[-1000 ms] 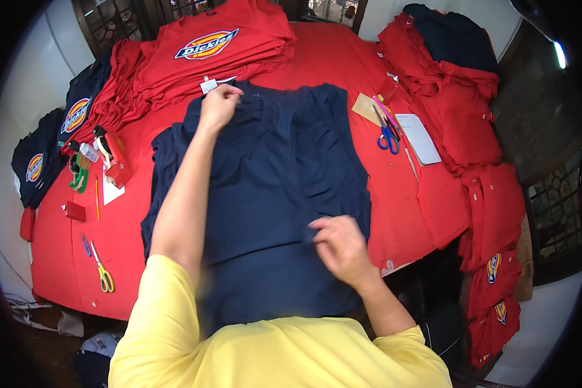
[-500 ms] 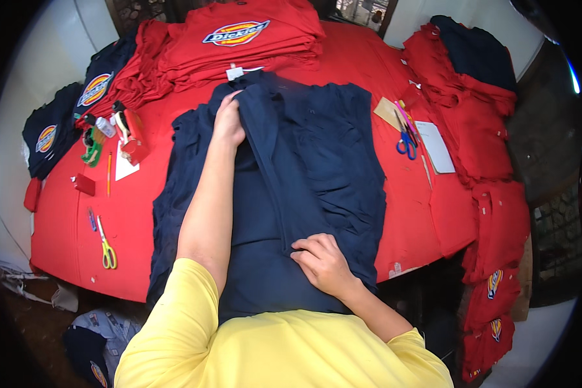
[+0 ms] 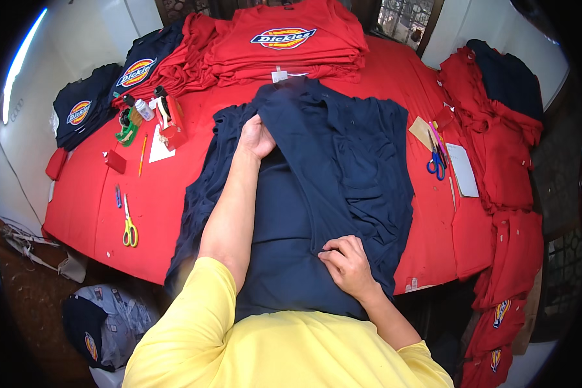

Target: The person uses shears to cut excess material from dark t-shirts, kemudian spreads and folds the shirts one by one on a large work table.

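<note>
A navy blue shirt lies spread in front of me, its near end reaching my body. Toward its collar end, my left hand is closed round a raised fold of the cloth, with some fingers hidden under it. My right hand pinches the lower end of that same fold near the front of the table. A long flap of the fabric runs taut between both hands. To the right of the flap, the cloth is wrinkled.
Red cloth covers the table. Red shirts are piled at the back, more red garments at the right. Left lie yellow scissors, a pencil and a red tape dispenser; right, blue scissors by white paper.
The view has swung, so the table and everything on it appear farther right and slightly lower. Both hands keep hold of the navy shirt, and the fold between them looks wider.
</note>
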Available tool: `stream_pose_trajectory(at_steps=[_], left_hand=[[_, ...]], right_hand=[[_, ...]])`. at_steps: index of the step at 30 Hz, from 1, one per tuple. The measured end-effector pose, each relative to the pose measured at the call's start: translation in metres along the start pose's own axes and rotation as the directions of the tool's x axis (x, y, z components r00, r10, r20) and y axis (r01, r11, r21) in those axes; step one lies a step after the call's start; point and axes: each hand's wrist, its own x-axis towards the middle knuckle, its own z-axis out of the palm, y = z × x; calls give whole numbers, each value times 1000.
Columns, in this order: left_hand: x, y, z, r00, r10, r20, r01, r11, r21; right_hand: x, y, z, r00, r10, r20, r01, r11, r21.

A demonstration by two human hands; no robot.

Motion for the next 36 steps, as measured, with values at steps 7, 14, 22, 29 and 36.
stream_pose_trajectory(at_steps=[7, 14, 22, 29, 36], left_hand=[[-144, 63, 90, 940, 299, 162, -51, -347, 936], [-327, 41, 22, 888, 376, -266, 399, -342, 851], [-281, 25, 90, 638, 765, 88, -215, 67, 974], [-298, 163, 102, 443, 893, -77, -389, 269, 881], [-285, 174, 160, 779, 605, -164, -479, 744, 466]], right_hand=[[-19, 49, -60, 507, 795, -335, -287, 521, 804], [-72, 31, -70, 603, 791, 98, -647, 415, 639], [20, 4, -214, 231, 656, -718, 8, 737, 676], [27, 0, -195, 824, 500, -266, -92, 582, 808], [93, 15, -242, 839, 473, -271, 131, 308, 943]])
